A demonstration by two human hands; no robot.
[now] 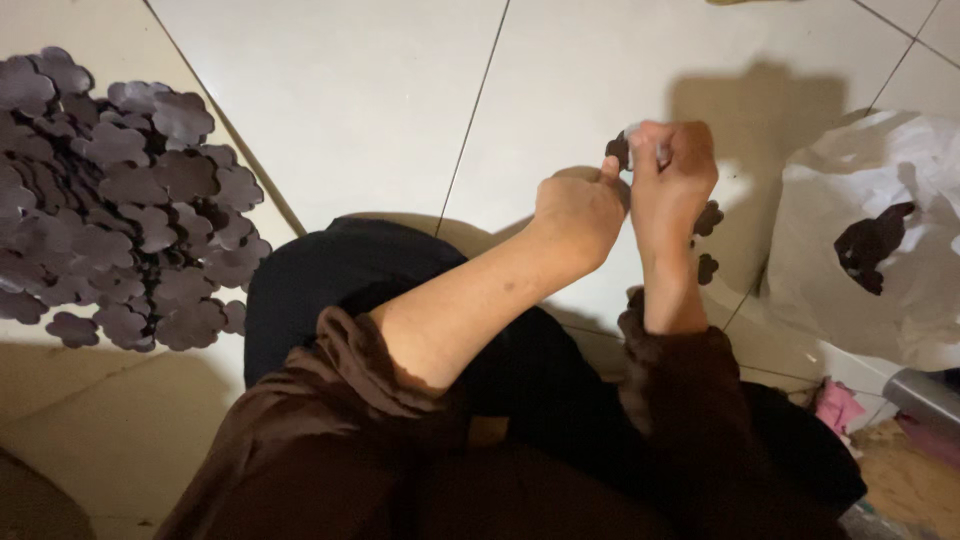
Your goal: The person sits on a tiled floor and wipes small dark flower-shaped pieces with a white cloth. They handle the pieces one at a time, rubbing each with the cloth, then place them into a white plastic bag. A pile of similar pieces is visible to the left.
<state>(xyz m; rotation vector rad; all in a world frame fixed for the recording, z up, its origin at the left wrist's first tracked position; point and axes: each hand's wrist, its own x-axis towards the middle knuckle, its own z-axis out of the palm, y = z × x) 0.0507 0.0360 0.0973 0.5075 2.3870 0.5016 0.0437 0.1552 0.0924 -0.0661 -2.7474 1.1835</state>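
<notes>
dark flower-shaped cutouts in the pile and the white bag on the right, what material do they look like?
Pile of cutouts: thin, matte sheet, perhaps felt, foam or leather; flat, no gloss, crisp scalloped edges. White bag: thin plastic film by its soft crinkles and faint sheen. Both hands pinch one cutout.

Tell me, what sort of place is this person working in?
Probably a home or small workshop floor used for handwork: pale floor tiles, a heap of dark flower-shaped cutouts lying on them, and a white plastic bag holding more.

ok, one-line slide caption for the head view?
Both hands, left hand and right hand, pinch a dark flower-shaped cutout above a tiled floor.
</notes>
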